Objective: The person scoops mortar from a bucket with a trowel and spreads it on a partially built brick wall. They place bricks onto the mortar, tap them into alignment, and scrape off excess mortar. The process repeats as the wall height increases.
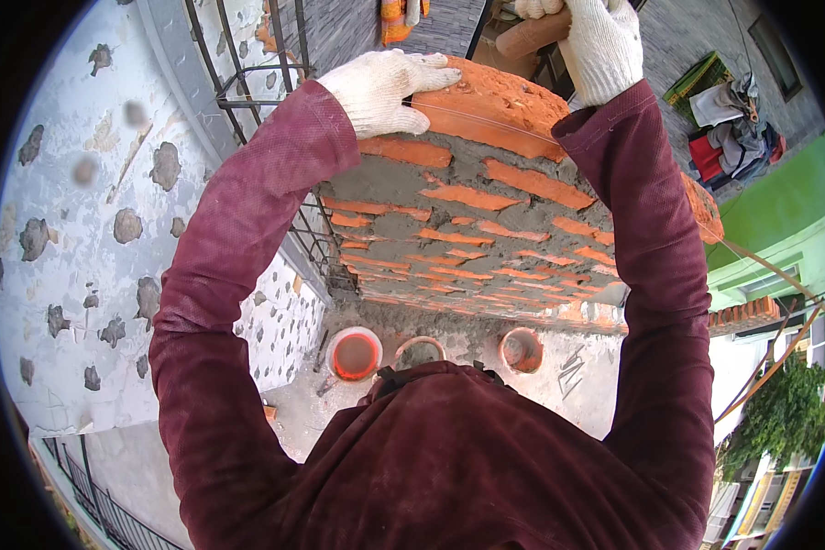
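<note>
My left hand [380, 92], in a white knit glove, lies on the left end of an orange brick [495, 105] in the top course of a brick wall [486, 215]. Its fingers stretch over the brick and the thumb rests lower at the front. Beyond the wall's top, my gloved right hand [605, 50] is closed round a tool with a thick, round wooden handle [532, 35]; the tool's head is out of sight. White gloved fingers also show above the handle. Thin string runs along the top brick's front face. Grey mortar fills the uneven joints.
A steel rebar cage [247, 78] stands left of the wall, beside a white wall [92, 247] with chipped patches. Below are a bucket with a reddish inside [356, 355], two more buckets and thin rods [571, 371]. Cloths [729, 119] hang at upper right.
</note>
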Tool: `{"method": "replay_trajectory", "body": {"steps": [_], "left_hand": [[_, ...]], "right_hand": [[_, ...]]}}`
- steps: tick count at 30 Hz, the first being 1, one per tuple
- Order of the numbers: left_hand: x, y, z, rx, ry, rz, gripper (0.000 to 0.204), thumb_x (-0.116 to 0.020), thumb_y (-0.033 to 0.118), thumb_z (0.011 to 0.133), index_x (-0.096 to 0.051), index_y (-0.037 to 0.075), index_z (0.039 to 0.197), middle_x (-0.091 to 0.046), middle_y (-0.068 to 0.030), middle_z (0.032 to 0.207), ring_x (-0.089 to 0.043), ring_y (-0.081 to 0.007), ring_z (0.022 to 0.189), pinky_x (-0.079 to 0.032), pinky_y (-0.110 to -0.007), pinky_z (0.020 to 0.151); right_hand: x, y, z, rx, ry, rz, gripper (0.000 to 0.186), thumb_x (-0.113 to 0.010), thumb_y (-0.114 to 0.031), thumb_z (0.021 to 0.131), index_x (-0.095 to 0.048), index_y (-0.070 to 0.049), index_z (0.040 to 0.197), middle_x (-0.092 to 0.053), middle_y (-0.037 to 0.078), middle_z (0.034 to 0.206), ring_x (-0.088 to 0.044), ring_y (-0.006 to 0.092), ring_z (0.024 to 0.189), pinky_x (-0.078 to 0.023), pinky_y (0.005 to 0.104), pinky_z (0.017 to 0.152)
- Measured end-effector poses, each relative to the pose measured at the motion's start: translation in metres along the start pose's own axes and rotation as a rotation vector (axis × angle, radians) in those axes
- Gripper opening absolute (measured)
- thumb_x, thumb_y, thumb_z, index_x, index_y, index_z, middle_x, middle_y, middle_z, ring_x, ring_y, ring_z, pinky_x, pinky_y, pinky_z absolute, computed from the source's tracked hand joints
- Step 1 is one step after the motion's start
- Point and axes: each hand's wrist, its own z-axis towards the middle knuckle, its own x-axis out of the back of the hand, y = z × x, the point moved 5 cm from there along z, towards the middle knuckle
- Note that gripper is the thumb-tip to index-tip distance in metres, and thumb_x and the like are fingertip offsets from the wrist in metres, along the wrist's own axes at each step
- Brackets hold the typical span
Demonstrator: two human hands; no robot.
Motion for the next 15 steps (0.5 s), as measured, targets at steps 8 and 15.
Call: {"method": "replay_trajectory", "body": {"steps": [8, 15], "left_hand": [[-0.004, -0.003, -0.004, 0.054, 0.010, 0.094, 0.079, -0.078, 0.039, 0.084, -0.049, 0.018, 0.155, -0.046, -0.0107, 0.161, -0.043, -0.0438, 0.146, -0.036, -0.049, 0.123], [0.000, 0.002, 0.000, 0.049, 0.050, 0.133, 0.078, -0.080, 0.039, 0.083, -0.051, 0.015, 0.152, -0.052, -0.0113, 0.156, -0.047, -0.0449, 0.142, -0.041, -0.049, 0.119]], "right_hand": [[-0.006, 0.004, -0.010, -0.233, -0.152, -0.453, 0.028, -0.060, -0.029, 0.106, -0.058, -0.004, 0.093, -0.059, 0.002, 0.072, -0.058, 0.0138, 0.065, -0.050, 0.0301, 0.065], [0.029, -0.011, -0.013, -0.111, -0.088, -0.381, 0.031, -0.062, -0.029, 0.105, -0.058, -0.005, 0.087, -0.058, 0.003, 0.070, -0.058, 0.0139, 0.064, -0.050, 0.0303, 0.067]]}}
